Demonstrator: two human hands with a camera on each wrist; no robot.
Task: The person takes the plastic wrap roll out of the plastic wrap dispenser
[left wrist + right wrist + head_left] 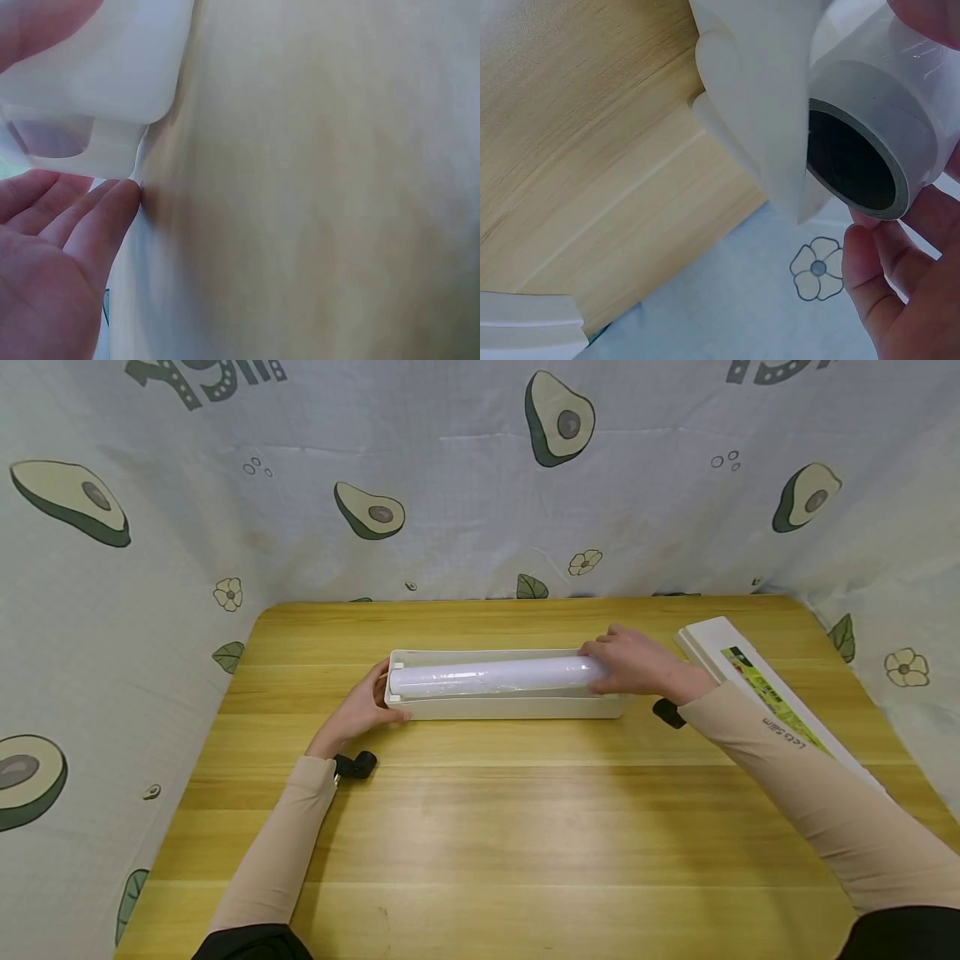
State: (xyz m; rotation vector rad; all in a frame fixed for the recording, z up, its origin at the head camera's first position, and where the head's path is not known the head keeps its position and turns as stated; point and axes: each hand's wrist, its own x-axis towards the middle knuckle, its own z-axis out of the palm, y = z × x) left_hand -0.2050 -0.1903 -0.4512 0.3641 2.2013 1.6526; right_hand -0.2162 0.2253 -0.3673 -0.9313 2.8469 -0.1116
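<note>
A long white box (517, 708) lies on the table, its top off. Within it is a clear-glossed roll of plastic wrap (487, 677), and the right wrist view shows the dark hollow core (851, 161) at the roll's right end. My right hand (633, 664) grips that end, with thumb and fingers on either side of the roll. At the box's left end, my left hand (363, 706) holds the box, thumb at the front and fingers (101, 225) round the end wall. The roll's underside is hidden by the box.
A long white lid (780, 693) with a green and yellow label lies slantwise at the table's right, partly beneath the right forearm. The wooden table (510, 827) ends at a curtain (465, 527) printed with avocados at the back and sides.
</note>
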